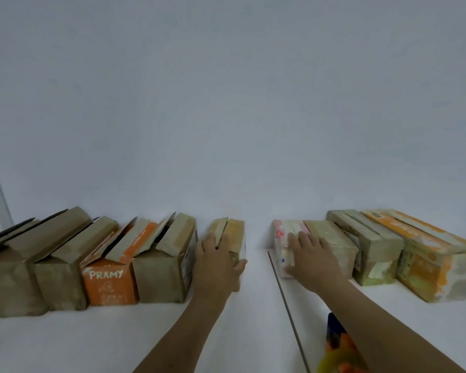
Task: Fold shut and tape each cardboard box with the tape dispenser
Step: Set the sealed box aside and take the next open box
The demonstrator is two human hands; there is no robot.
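Head view: along the back edge of the white surface (119, 340), open-flapped boxes (65, 265) stand on the left and taped boxes (428, 265) lie on the right. Between them the small box (236, 232), flap still up, runs lengthwise toward the wall. The left hand (215, 262) grips it, fingers over the top and thumb round its right side. The right hand (310, 254) rests with spread, straight fingers on the pale box (331, 243). What looks like the tape dispenser (336, 343), blurred, sits at the near edge beside the right forearm, so that hand is nearer it.

left hand (218, 261) gripping small box (236, 229), right hand (311, 255) resting on white-ended box (282, 236)
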